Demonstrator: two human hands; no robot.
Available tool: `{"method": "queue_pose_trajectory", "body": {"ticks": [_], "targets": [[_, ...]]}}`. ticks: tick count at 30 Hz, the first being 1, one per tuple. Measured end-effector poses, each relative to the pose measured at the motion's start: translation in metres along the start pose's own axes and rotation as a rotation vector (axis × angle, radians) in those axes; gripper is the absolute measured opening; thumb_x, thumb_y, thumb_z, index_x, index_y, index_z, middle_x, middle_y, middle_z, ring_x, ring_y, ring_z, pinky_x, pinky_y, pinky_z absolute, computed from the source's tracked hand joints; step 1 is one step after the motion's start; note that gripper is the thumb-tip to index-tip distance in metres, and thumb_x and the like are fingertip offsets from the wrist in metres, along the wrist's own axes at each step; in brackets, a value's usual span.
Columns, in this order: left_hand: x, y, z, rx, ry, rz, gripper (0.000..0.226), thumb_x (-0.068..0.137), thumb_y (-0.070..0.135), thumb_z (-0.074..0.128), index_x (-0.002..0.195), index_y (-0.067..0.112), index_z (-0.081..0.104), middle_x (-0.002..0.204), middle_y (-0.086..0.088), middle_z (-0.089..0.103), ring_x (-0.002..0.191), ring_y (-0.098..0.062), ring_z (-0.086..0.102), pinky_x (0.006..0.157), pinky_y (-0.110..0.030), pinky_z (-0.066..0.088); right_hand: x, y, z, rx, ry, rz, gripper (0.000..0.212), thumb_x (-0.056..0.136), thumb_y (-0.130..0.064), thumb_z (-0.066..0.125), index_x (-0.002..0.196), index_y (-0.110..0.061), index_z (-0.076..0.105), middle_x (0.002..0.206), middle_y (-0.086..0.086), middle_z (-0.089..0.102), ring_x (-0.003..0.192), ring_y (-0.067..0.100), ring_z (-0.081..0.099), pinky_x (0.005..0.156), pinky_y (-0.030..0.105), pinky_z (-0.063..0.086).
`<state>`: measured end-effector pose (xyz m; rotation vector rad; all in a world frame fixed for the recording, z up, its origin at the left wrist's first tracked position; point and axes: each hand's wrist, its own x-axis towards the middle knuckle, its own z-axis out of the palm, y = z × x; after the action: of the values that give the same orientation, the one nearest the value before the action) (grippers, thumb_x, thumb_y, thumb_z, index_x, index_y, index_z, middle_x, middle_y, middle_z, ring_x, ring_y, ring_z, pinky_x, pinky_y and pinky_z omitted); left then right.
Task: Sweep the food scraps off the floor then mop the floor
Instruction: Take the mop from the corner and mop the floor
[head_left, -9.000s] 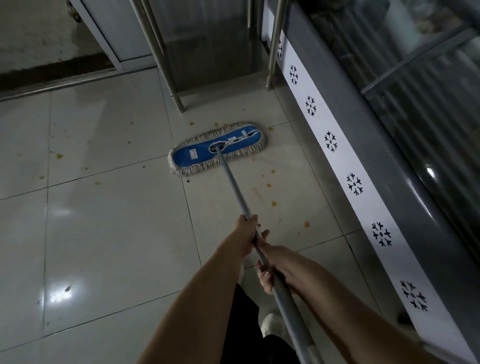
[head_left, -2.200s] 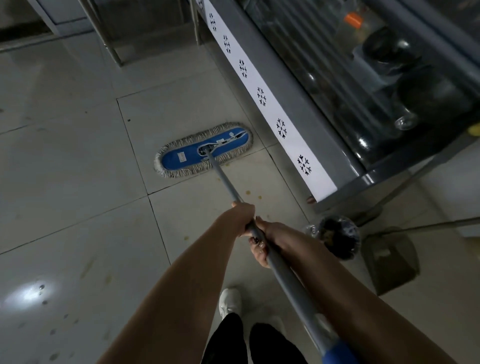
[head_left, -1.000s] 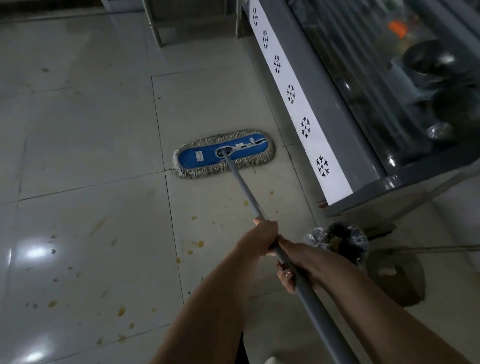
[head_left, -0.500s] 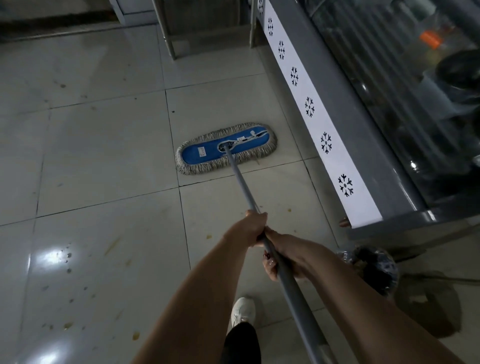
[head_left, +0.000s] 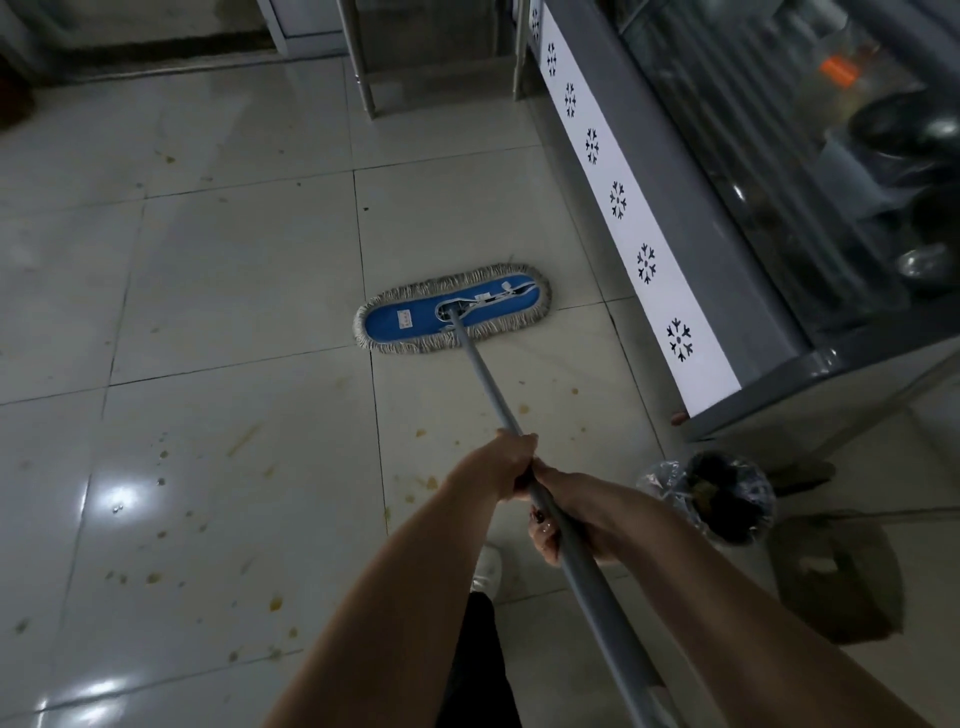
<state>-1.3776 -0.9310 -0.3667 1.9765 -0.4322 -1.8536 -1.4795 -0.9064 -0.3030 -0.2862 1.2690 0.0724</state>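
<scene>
Left hand (head_left: 511, 462) and right hand (head_left: 571, 514) grip the mop pole (head_left: 491, 385) — display case (head_left: 675, 171), bin (head_left: 661, 486) close right, scraps (head_left: 431, 483) underfoot

1. The scene is dim overall, with a cool grey-green cast, and the top left corner sinks almost to black.
2. Overhead light throws white glare patches on the glossy floor (head_left: 117, 499) at lower left.
3. Small highlights glint on the glass case (head_left: 737, 192) at right, and its interior is murky.
4. Wide-angle distortion bends tile lines near the borders.
5. The bottom edge looks soft and smeared.
</scene>
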Motion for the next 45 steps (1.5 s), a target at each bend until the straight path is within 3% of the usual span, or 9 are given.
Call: {"method": "queue_pose_trajectory", "body": {"ticks": [7,11,14,20,23,27,32,35,45], "targets": [[-0.059,-0.094,0.065,-0.009,0.022,-0.038,0.050,0.100,0.023,0.040,0.143,0.006,0.021,0.082,-0.009,0.048,0.060,-0.018,0.054,0.045,-0.028,0.051,-0.050,0.112,-0.037,-0.026,-0.005,0.060,0.061,0.089,-0.058,0.050,0.059,-0.007,0.065,0.049,0.002,0.041,0.031,0.009,0.038,0.034,0.015,0.038],[-0.099,-0.137,0.093,-0.065,0.008,-0.038,0.040,0.100,0.020,0.039,0.134,0.001,0.030,0.078,-0.008,0.047,0.057,-0.017,0.053,0.033,-0.021,0.047,-0.078,0.167,-0.049,-0.064,0.012,0.085,0.077,0.090,-0.060,0.046,0.036,-0.009,0.064,0.048,0.000,0.038,0.030,0.007,0.037,0.032,0.014,0.036],[-0.130,-0.164,0.108,-0.094,0.006,-0.053,0.020,0.100,0.019,0.038,0.114,0.005,0.036,0.075,-0.007,0.047,0.057,-0.016,0.051,0.032,-0.020,0.046,-0.098,0.199,-0.053,-0.095,0.027,0.093,0.076,0.091,-0.058,0.046,0.036,-0.008,0.062,0.047,0.001,0.038,0.030,0.008,0.036,0.032,0.014,0.035],[-0.165,-0.199,0.121,-0.105,-0.012,-0.051,0.019,0.100,0.015,0.036,0.118,0.007,0.034,0.071,-0.008,0.044,0.048,-0.016,0.051,0.029,-0.017,0.042,-0.123,0.241,-0.049,-0.108,0.044,0.118,0.050,0.091,-0.057,0.047,0.075,-0.011,0.049,0.043,0.001,0.036,0.026,0.008,0.035,0.031,0.012,0.034],[-0.172,-0.202,0.112,-0.095,-0.063,-0.103,0.009,0.100,0.014,0.035,0.097,0.007,0.038,0.071,-0.007,0.045,0.051,-0.015,0.050,0.032,-0.018,0.043,-0.129,0.245,-0.039,-0.109,0.035,0.114,0.047,0.093,-0.057,0.045,0.088,-0.011,0.053,0.044,0.002,0.037,0.026,0.009,0.035,0.032,0.012,0.035],[-0.162,-0.195,0.088,-0.032,-0.098,-0.136,0.025,0.101,0.016,0.035,0.077,0.010,0.033,0.072,-0.006,0.044,0.057,-0.014,0.048,0.047,-0.023,0.047,-0.121,0.237,-0.018,-0.091,0.035,0.109,0.057,0.094,-0.057,0.040,0.071,-0.008,0.057,0.043,0.001,0.036,0.025,0.009,0.035,0.032,0.012,0.034],[-0.145,-0.180,0.046,0.022,-0.127,-0.142,0.016,0.100,0.019,0.038,0.088,0.008,0.038,0.072,-0.007,0.046,0.056,-0.014,0.050,0.049,-0.023,0.047,-0.105,0.217,0.017,-0.047,0.041,0.121,0.055,0.094,-0.057,0.040,0.080,-0.005,0.049,0.038,0.002,0.038,0.023,0.010,0.036,0.031,0.011,0.032],[-0.137,-0.168,0.028,0.038,-0.161,-0.128,0.014,0.100,0.018,0.037,0.102,0.004,0.037,0.072,-0.007,0.047,0.055,-0.014,0.050,0.047,-0.022,0.048,-0.100,0.202,0.031,0.018,0.009,0.103,0.056,0.095,-0.055,0.038,0.068,-0.007,0.044,0.034,0.001,0.040,0.021,0.008,0.036,0.030,0.009,0.031],[-0.105,-0.143,-0.021,0.089,-0.104,-0.085,0.039,0.100,0.020,0.041,0.131,0.000,0.032,0.068,-0.006,0.043,0.042,-0.012,0.048,0.041,-0.022,0.047,-0.054,0.171,0.072,0.210,-0.033,0.021,0.057,0.096,-0.055,0.036,0.066,-0.007,0.044,0.037,0.000,0.043,0.022,0.006,0.039,0.027,0.010,0.031]]}}
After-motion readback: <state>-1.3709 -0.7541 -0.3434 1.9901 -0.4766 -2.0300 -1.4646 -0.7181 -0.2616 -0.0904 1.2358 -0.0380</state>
